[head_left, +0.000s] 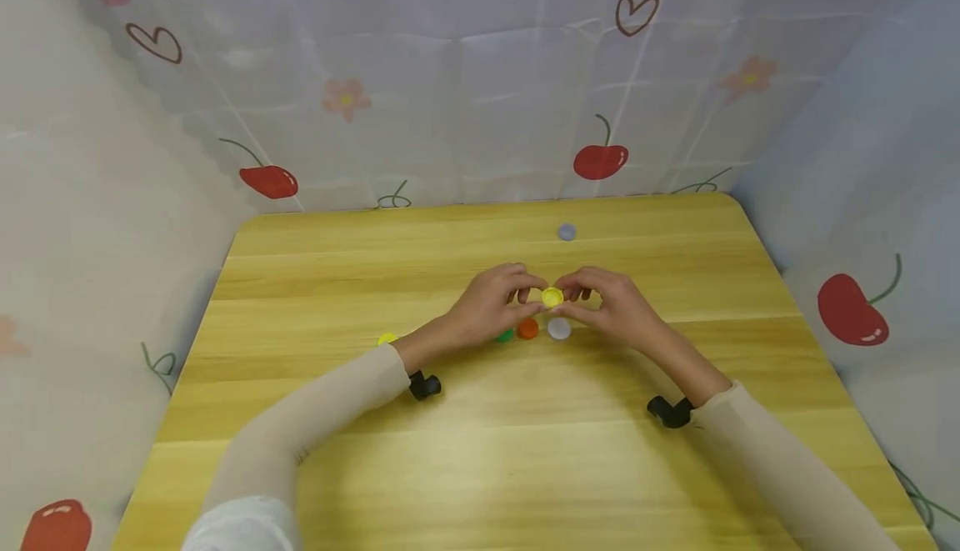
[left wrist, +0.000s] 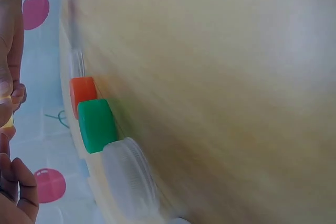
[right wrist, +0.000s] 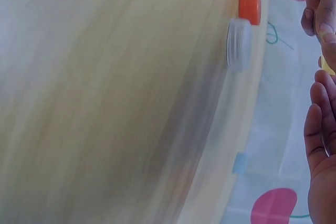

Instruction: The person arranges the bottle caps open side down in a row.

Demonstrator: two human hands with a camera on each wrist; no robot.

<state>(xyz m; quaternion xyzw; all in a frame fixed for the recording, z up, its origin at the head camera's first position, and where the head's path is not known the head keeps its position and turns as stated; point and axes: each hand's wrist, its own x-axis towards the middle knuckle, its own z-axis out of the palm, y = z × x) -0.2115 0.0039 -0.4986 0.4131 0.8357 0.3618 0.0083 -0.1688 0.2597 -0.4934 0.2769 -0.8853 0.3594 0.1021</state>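
In the head view, a small yellow bottle cap (head_left: 552,297) is held above the table, its hollow side facing the camera. My left hand (head_left: 495,301) pinches it from the left between thumb and fingertips. From the other side my right hand (head_left: 611,305) pinches the same cap. Just below the hands lie a green cap (head_left: 505,335), partly hidden by the left hand, an orange cap (head_left: 528,328) and a whitish translucent cap (head_left: 558,328). The left wrist view shows another clear ridged cap (left wrist: 128,179) beside the green one. Both wrist views catch only part of the held cap.
A second yellow cap (head_left: 387,338) lies by the left forearm, partly covered by it. Toward the back of the wooden table (head_left: 337,259) is a pale bluish cap (head_left: 567,232). Black wrist mounts (head_left: 426,386) hang under both forearms. A printed curtain (head_left: 465,117) encloses the table.
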